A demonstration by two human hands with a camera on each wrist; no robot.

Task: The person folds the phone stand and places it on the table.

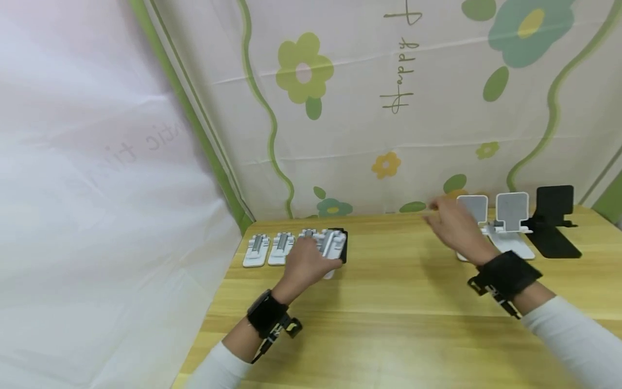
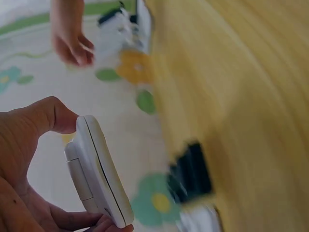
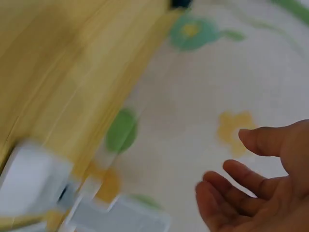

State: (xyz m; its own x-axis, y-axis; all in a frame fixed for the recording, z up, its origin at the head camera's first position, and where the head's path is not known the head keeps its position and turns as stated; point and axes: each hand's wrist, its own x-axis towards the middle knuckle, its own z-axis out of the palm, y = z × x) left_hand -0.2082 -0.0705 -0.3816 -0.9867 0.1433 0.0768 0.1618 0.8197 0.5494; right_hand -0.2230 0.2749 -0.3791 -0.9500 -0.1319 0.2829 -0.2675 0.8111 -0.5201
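Observation:
My left hand [image 1: 307,265] pinches a folded white phone stand [image 2: 104,169] between thumb and fingers, above the table's left part. In the head view this stand partly covers a black folded stand [image 1: 345,249] behind it. My right hand [image 1: 454,227] is raised beside an unfolded white phone stand [image 1: 473,207] at the right and partly hides its lower part. The right wrist view shows the right hand's fingers [image 3: 241,198] loosely bent, with nothing between them and the thumb.
Folded white stands [image 1: 256,252] line the table's back left; one is partly hidden by my left hand. At the back right stand another unfolded white stand [image 1: 512,210] and a black one [image 1: 554,205]. A flowered curtain [image 1: 350,135] hangs behind the wooden table [image 1: 389,313].

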